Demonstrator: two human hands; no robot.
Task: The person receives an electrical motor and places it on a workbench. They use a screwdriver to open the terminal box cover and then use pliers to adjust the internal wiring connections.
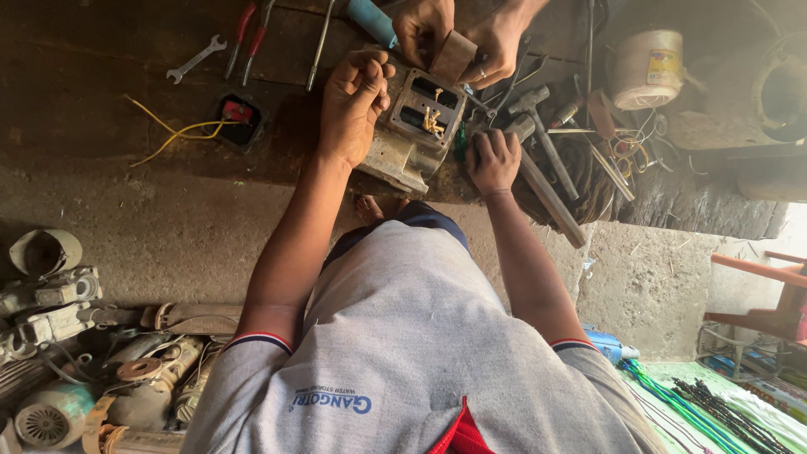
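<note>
A grey metal terminal box (416,126) with knotted yellow wire ends inside lies on the dark workbench (101,92). My left hand (353,105) grips its upper left corner, fingertips pinched together. To the right of the box my right hand (494,160) rests on the bench with its fingers curled. A green tool handle (461,143) shows just beside it; whether the hand holds it is unclear. Above the box, another person's two hands (458,38) hold a brown block (454,55).
Hammers (542,139), a spanner (195,59), red-handled pliers (248,38), a black box with yellow wire (235,118) and a white tub (646,67) lie on the bench. Old motor parts (59,336) are piled on the floor at left. Green rods (689,403) lie at right.
</note>
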